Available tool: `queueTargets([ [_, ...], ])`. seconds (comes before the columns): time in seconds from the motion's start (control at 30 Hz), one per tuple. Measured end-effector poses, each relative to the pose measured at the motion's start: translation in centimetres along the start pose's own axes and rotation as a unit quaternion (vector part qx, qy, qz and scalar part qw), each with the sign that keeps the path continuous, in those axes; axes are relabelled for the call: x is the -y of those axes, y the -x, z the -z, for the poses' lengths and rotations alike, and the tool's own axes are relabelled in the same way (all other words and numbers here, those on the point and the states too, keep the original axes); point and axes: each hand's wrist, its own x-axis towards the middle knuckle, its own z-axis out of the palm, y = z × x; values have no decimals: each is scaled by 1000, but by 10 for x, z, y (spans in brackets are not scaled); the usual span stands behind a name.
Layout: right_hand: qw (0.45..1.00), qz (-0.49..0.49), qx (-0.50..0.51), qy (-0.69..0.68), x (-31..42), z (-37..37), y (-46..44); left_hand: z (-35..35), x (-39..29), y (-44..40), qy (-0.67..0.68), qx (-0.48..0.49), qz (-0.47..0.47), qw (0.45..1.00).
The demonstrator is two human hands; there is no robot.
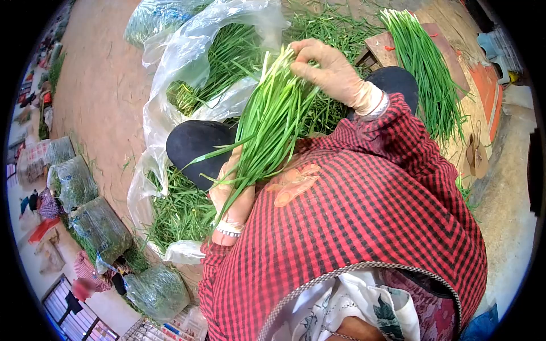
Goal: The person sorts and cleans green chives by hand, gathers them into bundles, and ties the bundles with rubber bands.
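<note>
A loose bunch of long green stalks with pale ends (273, 113) lies slanting over my lap. My left hand (234, 190), in a thin glove, is under its leafy lower part, with the fingers mostly hidden behind the leaves. At the pale upper ends, my gloved right hand (324, 67) has its thumb and forefinger pinched on stalk ends. Beyond the bunch, an open clear plastic bag (187, 59) holds more green stalks (230, 57). To the right, a neat bundle with red ties (421, 68) rests on a board.
Loose greens (182, 219) lie by my left knee, more (335, 28) ahead. Wrapped bales (102, 227) stand in a row at left, with people (88, 273) beside them. An orange crate (489, 96) and scissors-like tool (475, 154) are at right.
</note>
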Motion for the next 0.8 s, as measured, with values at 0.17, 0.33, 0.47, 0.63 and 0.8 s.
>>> queueTargets([
  [0.17, 986, -117, -107, -53, -8, 46, -8, -7, -3, -1, 154, -35, 64, 985],
  [0.33, 994, -89, 32, 52, 9, 67, -8, -11, -3, -1, 464, -59, 205, 860],
  [0.47, 967, -61, 171, 180, 3, 30, -6, -8, -7, -3, -70, 19, 51, 996],
  [0.63, 985, -57, 128, 97, -15, 0, 4, -7, 0, -1, 20, -27, 39, 999],
  [0.8, 970, -179, 166, -13, -15, -4, 10, -5, -3, -3, -135, -13, -24, 990],
])
